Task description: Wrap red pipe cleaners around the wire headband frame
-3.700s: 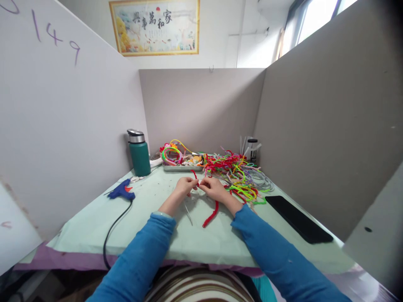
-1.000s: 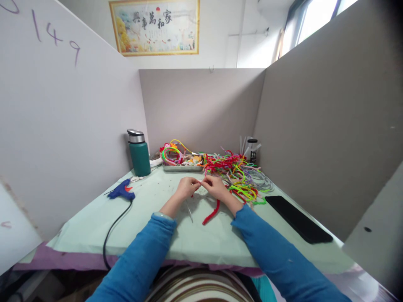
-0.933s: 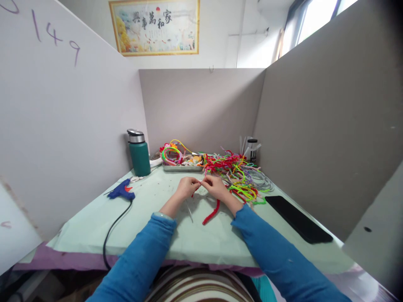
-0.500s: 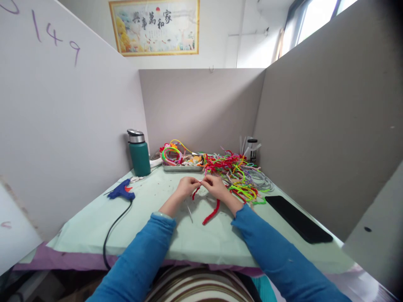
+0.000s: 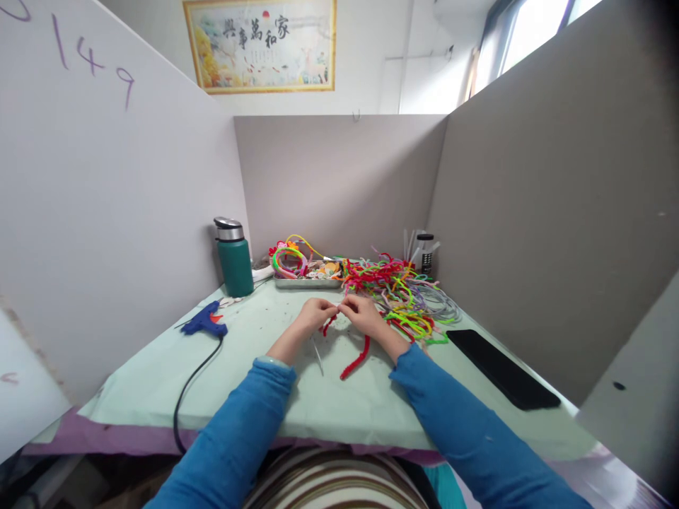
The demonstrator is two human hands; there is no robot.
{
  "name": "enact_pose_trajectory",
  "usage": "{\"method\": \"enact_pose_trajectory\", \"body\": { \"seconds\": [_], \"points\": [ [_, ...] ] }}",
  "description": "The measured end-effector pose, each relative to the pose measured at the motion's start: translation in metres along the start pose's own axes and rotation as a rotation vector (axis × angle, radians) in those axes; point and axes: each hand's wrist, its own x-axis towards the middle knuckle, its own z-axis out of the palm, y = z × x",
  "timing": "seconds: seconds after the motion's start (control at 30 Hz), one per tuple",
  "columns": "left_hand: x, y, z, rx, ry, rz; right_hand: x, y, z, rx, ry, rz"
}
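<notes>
Left hand [image 5: 312,314], right hand [image 5: 363,314]: fingertips close together, both seemingly clamped on a red fuzzy wire [image 5: 329,326]. Wire: above the table [image 5: 143,382], one end hanging below the left fingers. Handling: small, even pinches, left steady, probably best.

On table [image 5: 339,417], left: glue gun [image 5: 205,319], bottle [image 5: 235,265] behind. Back middle: tray [image 5: 308,284], with pile [image 5: 385,276] to its right and jar [image 5: 425,256] behind pile. Right: slab [image 5: 501,367]. Between gun and slab: left hand [image 5: 314,315], right hand [image 5: 361,315], pipe cleaner [image 5: 329,325] in fingertips. Just before right hand: strip [image 5: 356,359].
</notes>
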Motion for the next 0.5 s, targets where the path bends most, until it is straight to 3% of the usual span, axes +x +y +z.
{"method": "enact_pose_trajectory", "body": {
  "seconds": [0.5],
  "points": [
    [-0.0054, 0.0067, 0.0000, -0.077, -0.041, -0.088, -0.0010, -0.0015, -0.0001, 0.031, -0.041, -0.004]
  ]
}}
